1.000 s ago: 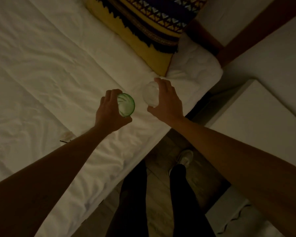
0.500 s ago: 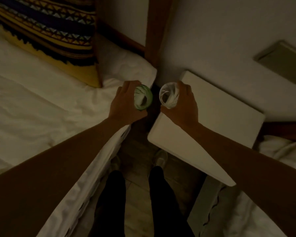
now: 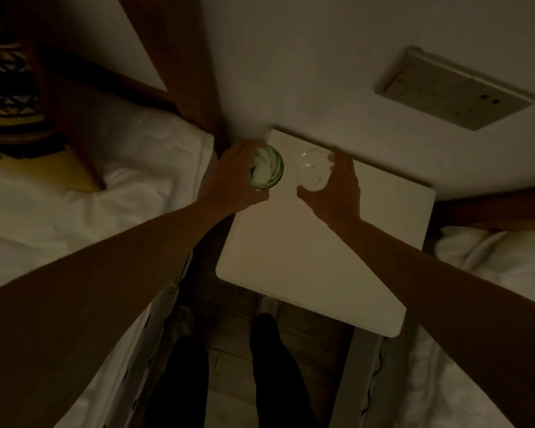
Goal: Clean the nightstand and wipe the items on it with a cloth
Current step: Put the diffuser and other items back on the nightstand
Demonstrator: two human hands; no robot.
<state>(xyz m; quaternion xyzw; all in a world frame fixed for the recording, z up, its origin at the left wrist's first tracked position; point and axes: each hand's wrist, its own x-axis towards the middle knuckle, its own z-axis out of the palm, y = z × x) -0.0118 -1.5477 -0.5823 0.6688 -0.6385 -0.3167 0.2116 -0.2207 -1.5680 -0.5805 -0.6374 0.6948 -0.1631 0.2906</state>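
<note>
The white nightstand (image 3: 306,257) stands between two beds in dim light. My left hand (image 3: 233,180) grips a green glass (image 3: 266,168) over the nightstand's far left corner. My right hand (image 3: 337,186) grips a clear glass (image 3: 314,169) just to the right of it, near the wall. Both glasses are upright with their mouths toward me. Whether they touch the top surface I cannot tell. No cloth is in view.
A white bed (image 3: 74,211) with a patterned yellow pillow (image 3: 10,97) lies on the left, another white bed (image 3: 491,273) on the right. A wooden headboard post (image 3: 186,72) and a wall socket panel (image 3: 454,88) are behind. My legs (image 3: 229,381) stand on the floor below.
I turned from the left bed toward the nightstand. Both hands carried the glasses from over the bed to the nightstand's far left corner.
</note>
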